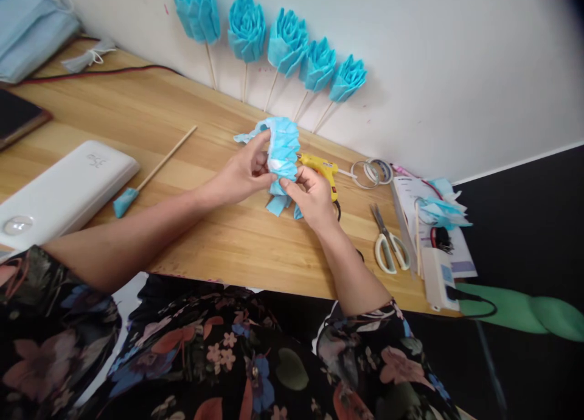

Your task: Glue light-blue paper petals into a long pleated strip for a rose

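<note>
Between my two hands I hold a strip of pleated light-blue fabric above the wooden table. My left hand is closed on its left side, with the thumb pressed low on the folds. My right hand pinches the lower right part of the strip between thumb and fingers. Loose blue ends hang below, and another end trails off to the upper left. Just behind my right hand lies a yellow glue gun, partly hidden. To the left, a wooden stick with a small blue bud lies on the table.
Several blue fabric flowers on sticks lean against the wall. On the right are scissors, tape rolls, papers with blue scraps and a white power strip. A white power bank and a dark phone lie left.
</note>
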`<act>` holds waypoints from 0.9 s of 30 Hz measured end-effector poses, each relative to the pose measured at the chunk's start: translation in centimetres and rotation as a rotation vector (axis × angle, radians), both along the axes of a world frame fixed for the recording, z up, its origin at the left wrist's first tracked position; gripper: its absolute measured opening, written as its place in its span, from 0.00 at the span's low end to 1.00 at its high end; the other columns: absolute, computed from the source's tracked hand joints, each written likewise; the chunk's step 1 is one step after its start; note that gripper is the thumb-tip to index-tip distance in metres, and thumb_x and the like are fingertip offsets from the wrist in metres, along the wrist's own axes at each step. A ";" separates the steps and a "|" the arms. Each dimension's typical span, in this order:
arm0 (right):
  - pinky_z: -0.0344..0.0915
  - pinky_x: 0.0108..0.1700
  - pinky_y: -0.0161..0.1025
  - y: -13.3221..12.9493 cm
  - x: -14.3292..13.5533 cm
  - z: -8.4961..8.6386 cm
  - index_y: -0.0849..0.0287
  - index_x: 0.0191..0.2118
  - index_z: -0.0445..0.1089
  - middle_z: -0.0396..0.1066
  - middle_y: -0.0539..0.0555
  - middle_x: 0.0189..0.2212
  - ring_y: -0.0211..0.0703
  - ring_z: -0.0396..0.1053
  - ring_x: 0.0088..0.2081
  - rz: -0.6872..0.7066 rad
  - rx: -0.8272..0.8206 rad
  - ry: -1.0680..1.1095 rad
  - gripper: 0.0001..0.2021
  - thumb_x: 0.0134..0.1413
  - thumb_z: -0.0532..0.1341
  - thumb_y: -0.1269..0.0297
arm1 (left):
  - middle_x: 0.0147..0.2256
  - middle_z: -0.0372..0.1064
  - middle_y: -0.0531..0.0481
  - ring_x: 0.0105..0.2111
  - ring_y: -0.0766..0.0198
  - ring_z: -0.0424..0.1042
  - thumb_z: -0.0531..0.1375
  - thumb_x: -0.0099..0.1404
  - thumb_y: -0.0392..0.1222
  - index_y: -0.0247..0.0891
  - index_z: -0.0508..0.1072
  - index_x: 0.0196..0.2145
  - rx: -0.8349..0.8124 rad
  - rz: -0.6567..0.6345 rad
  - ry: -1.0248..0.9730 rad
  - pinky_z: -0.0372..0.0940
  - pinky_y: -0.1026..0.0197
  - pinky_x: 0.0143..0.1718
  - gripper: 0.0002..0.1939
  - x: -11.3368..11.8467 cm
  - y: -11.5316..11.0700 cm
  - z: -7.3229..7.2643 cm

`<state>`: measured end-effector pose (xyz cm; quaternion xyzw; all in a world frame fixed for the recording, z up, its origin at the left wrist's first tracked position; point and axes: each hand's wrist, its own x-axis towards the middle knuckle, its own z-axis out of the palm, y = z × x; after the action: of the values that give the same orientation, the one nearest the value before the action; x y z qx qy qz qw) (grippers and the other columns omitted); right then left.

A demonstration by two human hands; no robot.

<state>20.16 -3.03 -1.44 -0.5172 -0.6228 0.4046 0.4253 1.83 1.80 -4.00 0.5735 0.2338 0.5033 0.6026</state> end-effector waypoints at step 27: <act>0.61 0.31 0.38 -0.2 -0.9 0.3 0.54 0.32 0.72 0.71 0.48 0.26 0.37 0.63 0.28 -0.040 0.048 -0.029 0.17 0.54 0.69 0.45 | 0.40 0.77 0.49 0.38 0.58 0.78 0.72 0.59 0.43 0.45 0.66 0.62 0.000 -0.115 0.036 0.74 0.56 0.40 0.36 -0.7 0.0 0.8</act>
<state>19.31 -3.22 -1.10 -0.5250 -0.6280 0.3733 0.4368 1.12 1.76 -3.17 0.5950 0.2113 0.4572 0.6264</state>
